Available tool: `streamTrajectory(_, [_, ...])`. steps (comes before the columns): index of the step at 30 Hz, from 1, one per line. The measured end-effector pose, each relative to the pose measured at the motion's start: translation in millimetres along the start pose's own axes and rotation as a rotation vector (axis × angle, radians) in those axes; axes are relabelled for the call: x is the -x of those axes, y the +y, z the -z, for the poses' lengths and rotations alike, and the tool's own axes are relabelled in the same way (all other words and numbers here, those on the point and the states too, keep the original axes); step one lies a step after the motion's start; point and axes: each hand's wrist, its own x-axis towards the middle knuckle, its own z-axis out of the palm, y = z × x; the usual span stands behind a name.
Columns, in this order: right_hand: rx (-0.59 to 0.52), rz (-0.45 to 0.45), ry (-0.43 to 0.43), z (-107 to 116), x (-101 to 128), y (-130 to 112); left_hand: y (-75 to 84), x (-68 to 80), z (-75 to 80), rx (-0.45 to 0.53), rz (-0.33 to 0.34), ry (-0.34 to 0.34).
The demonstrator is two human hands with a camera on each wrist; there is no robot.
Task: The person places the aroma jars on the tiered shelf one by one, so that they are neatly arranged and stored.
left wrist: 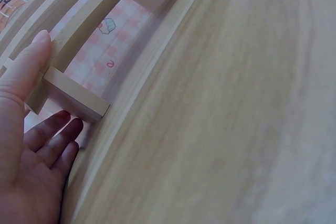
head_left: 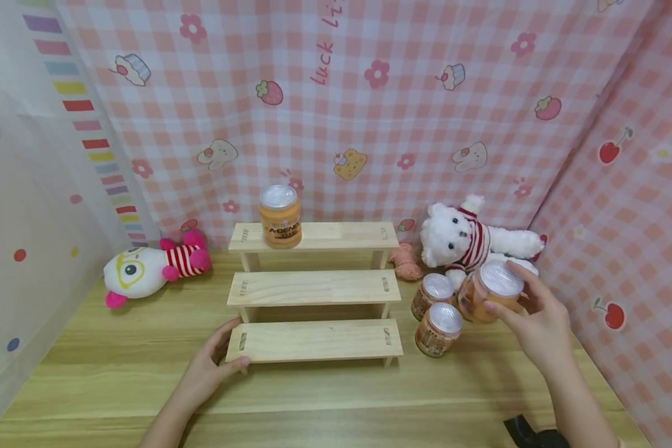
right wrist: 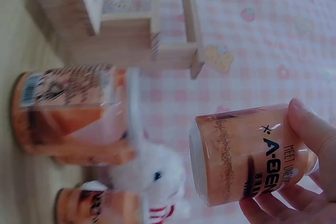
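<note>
**Gingham Backdrop, Wood-Grain Bench: Work Appearing Only Partly Done**

**Head view.** The backdrop is hanging behind the bench, and a three-tier wooden shelf is standing on the bench. An orange-labelled jar is standing toward the left end of the upper tier; this position is probably counting as done. The middle tier and the lower tier are carrying no jars. Right of the shelf, a front jar and a rear jar are standing on the bench, near a white plush bear. The right grip is clamping a held jar beside them. The left grip is clasping the left end of the lower tier.

**Left wrist view.** The thumb is lying against the board edge, and the fingers are curving below it, beside a shelf leg. This grip is holding no jar and is apparently steadying the shelf.

**Right wrist view.** Thumb and fingers are pressing around the held jar, which is hanging clear of the bench. Three jars are appearing upright on the bench, including a mostly hidden jar. These and the held jar are probably counting as work left, so progress is seeming early.
</note>
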Motion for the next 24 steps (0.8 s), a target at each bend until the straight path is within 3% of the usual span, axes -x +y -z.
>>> streamTrajectory(16, [-0.271, 0.114, -0.102, -32.9, -33.5, -52.3, 0.2, 0.4, -0.3, 0.01, -0.002, 0.003])
streamTrajectory(24, [-0.322, 0.12, -0.179, -52.4, -43.4, -70.4, -0.9, 0.2, 0.2, -0.001, -0.002, 0.003])
